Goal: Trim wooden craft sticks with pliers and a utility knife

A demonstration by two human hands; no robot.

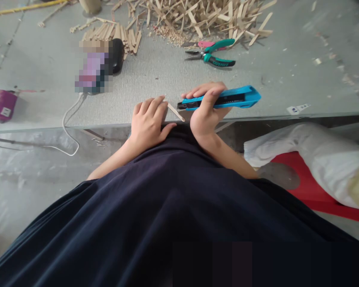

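My right hand (205,111) is wrapped round a blue utility knife (236,98), which lies level just above the near edge of the grey table (155,79). Its black front end points left towards a thin wooden stick (176,112). My left hand (148,121) rests at the table edge with its fingers curled, and its fingertips pinch the upper end of that stick. The stick slants down to the right between my two hands.
Teal-handled pliers (212,56) lie further back, beside a big heap of wooden sticks (203,14). A smaller stack of sticks (116,34), a black object with a white cable (68,123) and a purple device (1,104) are to the left. A red stool with white cloth (314,159) stands right.
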